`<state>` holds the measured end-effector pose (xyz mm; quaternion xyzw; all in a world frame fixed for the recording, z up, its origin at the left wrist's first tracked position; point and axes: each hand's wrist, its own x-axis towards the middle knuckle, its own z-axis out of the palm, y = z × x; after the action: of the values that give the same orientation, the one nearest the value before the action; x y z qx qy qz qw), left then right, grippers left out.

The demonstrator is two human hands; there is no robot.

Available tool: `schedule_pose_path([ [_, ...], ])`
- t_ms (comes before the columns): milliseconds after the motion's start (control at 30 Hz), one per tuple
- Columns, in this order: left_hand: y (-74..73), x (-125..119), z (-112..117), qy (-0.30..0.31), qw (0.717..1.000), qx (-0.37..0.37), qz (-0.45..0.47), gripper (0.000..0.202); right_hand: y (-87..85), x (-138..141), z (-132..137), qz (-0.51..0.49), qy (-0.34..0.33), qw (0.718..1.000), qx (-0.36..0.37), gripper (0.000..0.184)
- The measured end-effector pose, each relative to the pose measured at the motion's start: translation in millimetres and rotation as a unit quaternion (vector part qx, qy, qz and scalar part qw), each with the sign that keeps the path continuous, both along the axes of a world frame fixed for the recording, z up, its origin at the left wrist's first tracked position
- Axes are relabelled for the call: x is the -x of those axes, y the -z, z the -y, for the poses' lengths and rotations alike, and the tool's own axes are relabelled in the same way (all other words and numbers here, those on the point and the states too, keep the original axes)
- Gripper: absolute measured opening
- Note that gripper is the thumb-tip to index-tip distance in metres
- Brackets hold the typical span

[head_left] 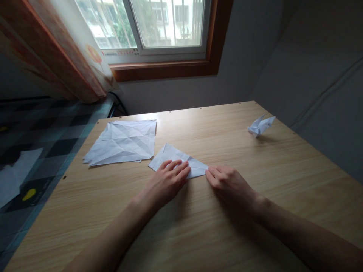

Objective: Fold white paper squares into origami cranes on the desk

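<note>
Using the folded paper (172, 152) as the clock centre, left to right: at 9 o'clock there's a checked cloth (56, 124) with a loose sheet (21, 173) on it, cut off at its left side. Curtain (53, 49) hangs between 10 and 11. Nearer in, at 10, a stack of creased white paper (124, 141) sits on the wood counter (198, 128), close to the left edge. Can't count the sheets, the top 1 covers most of the rest. Window (170, 22) is up at 12.

The folded paper lies flat mid-counter, just beside the stack, pointy end toward 4. The left hand (171, 177) is palm-down across it with fingers laid out long, hiding part of the near edge. The right hand (224, 179) is bunched up narrow at the tip; can't tell if it's pinching or only pressing, the thumb's hidden. Both forearms run out of view.

Plenty of wood grain between that hand and the folded bird (260, 126) at 2, which sits near the counter's right edge, its folds kinda blurry.
</note>
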<state>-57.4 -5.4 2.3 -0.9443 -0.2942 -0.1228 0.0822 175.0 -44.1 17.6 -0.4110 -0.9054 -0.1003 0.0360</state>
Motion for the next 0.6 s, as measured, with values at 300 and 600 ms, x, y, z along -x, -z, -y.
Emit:
schedule_pose_path([
  [300,-11.0,-5,10,0.017,0.995,-0.089,-0.034,0.025,11.9,-13,-13,-0.140,-0.011,0.983,-0.119,0.022],
  [600,-8.1,-8,9,-0.158,0.755,0.308,0.556,0.011,21.6,-21,-14,-0.350,-0.059,0.901,-0.248,0.079],
])
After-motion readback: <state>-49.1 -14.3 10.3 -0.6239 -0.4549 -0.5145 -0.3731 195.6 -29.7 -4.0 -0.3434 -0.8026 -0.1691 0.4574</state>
